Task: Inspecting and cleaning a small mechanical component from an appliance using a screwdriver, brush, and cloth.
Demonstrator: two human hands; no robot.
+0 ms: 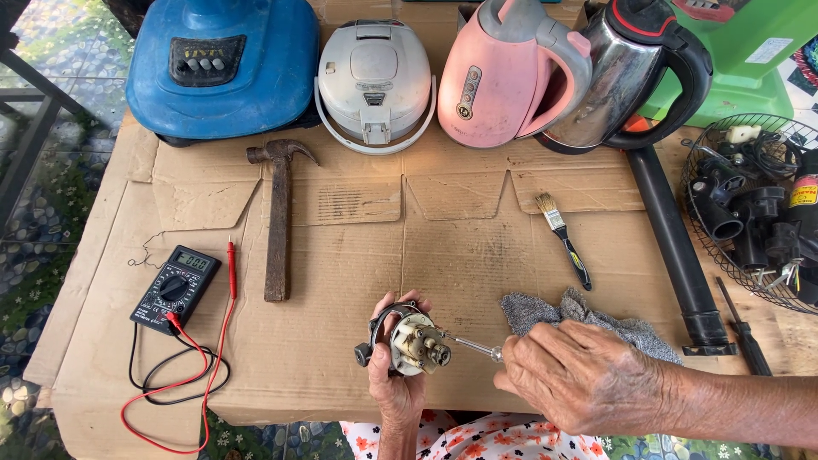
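Counting two kettles [545, 77], one hammer [278, 217], one brush [562, 238], one multimeter [175, 285].

Not much on show here. We've got a multimeter [175, 285] sitting well off to the left of our left hand [396, 375], and its small grey-green rectangular screen [192, 261] is at the far end of its black body. Way up past that hand, the blue appliance [223, 64] has a dark label plate [204, 60] on top. Far up and to the right of our right hand [588, 375], a white rectangular sticker [769, 49] sits on a green housing [745, 60], and a yellow-and-red label [804, 194] wraps a can at the right edge.
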